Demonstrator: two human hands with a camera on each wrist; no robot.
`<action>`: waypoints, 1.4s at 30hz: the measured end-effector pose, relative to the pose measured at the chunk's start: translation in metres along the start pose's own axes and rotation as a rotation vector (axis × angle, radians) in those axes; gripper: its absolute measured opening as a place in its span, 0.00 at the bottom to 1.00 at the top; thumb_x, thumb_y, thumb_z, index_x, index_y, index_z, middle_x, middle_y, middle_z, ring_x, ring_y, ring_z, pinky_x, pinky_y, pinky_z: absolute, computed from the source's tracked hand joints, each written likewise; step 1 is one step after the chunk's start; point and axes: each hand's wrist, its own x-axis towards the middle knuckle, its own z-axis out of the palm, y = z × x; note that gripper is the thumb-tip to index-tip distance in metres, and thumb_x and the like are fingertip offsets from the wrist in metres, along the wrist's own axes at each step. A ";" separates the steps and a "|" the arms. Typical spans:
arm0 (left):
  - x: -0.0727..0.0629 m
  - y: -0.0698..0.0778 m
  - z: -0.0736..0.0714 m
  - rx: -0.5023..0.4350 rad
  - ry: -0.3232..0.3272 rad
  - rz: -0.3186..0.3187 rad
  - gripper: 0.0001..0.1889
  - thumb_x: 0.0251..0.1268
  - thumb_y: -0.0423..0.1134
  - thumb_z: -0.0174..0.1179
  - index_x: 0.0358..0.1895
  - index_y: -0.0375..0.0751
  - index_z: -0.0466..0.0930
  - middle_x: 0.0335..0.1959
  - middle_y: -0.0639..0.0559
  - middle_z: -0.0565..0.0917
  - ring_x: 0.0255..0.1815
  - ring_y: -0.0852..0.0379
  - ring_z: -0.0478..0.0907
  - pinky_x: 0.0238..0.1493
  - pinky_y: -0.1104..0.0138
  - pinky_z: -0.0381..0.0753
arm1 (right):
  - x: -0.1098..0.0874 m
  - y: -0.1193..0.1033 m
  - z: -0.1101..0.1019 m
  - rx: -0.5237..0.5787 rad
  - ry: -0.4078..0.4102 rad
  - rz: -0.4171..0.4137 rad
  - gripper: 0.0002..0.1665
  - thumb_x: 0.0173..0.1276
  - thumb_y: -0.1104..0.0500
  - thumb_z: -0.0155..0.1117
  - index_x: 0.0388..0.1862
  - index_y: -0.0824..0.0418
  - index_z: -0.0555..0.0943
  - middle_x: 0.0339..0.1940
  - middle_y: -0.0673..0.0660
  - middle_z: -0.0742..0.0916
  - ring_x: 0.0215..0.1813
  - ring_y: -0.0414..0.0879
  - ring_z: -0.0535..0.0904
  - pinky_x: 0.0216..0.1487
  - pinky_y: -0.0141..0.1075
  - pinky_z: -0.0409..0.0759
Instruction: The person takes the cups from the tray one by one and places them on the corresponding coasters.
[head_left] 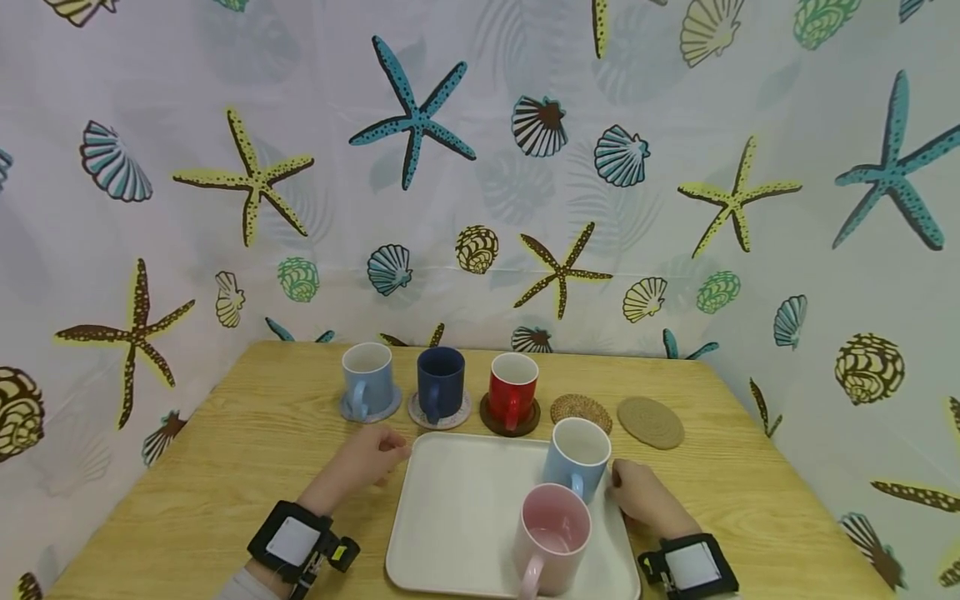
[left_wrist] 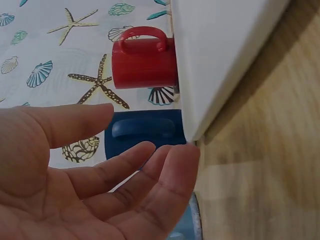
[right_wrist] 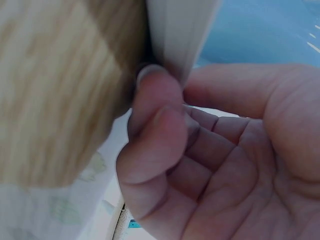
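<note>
A white rectangular tray [head_left: 457,517] lies on the wooden table. My right hand [head_left: 647,500] pinches its right rim, thumb above and curled fingers at the underside, as the right wrist view shows. At the far left corner of the tray, my left hand [head_left: 367,460] has its fingertips [left_wrist: 181,162] right by the edge, with the thumb held apart and nothing between. On the tray stand a light blue mug [head_left: 576,454], close to my right hand, and a pink mug [head_left: 553,533] nearer the front. Both are upright with their handles toward me.
Beyond the tray, a grey-blue mug [head_left: 369,375], a navy mug [head_left: 441,379] and a red mug [head_left: 514,379] each stand on a coaster. To their right lie a brown woven coaster [head_left: 581,410] and a tan round coaster [head_left: 651,422]. A patterned curtain [head_left: 480,200] hangs behind the table.
</note>
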 end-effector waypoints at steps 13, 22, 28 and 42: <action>0.000 -0.026 0.018 0.039 -0.104 -0.081 0.08 0.62 0.35 0.64 0.40 0.34 0.81 0.27 0.49 0.81 0.25 0.57 0.79 0.26 0.65 0.81 | 0.001 -0.002 0.002 0.008 0.034 -0.049 0.03 0.64 0.69 0.59 0.34 0.69 0.75 0.24 0.57 0.78 0.24 0.46 0.74 0.22 0.35 0.74; 0.003 -0.028 0.021 0.001 -0.113 -0.087 0.09 0.60 0.32 0.64 0.42 0.34 0.77 0.27 0.48 0.78 0.26 0.56 0.76 0.26 0.68 0.76 | -0.003 0.004 -0.006 0.071 -0.032 -0.001 0.06 0.67 0.64 0.59 0.33 0.67 0.76 0.23 0.56 0.79 0.23 0.45 0.75 0.24 0.35 0.75; 0.005 -0.030 0.023 -0.029 -0.116 -0.093 0.09 0.60 0.31 0.64 0.41 0.35 0.77 0.28 0.48 0.78 0.25 0.56 0.75 0.26 0.68 0.75 | -0.017 0.005 -0.032 0.272 -0.111 -0.077 0.15 0.73 0.58 0.55 0.30 0.69 0.76 0.21 0.54 0.80 0.24 0.43 0.77 0.26 0.36 0.79; 0.003 -0.029 0.022 -0.033 -0.113 -0.112 0.10 0.60 0.32 0.65 0.43 0.34 0.77 0.29 0.48 0.78 0.27 0.55 0.75 0.27 0.67 0.75 | -0.013 0.000 -0.022 0.666 -0.570 -0.308 0.23 0.79 0.52 0.48 0.46 0.70 0.82 0.47 0.54 0.87 0.51 0.44 0.84 0.55 0.43 0.83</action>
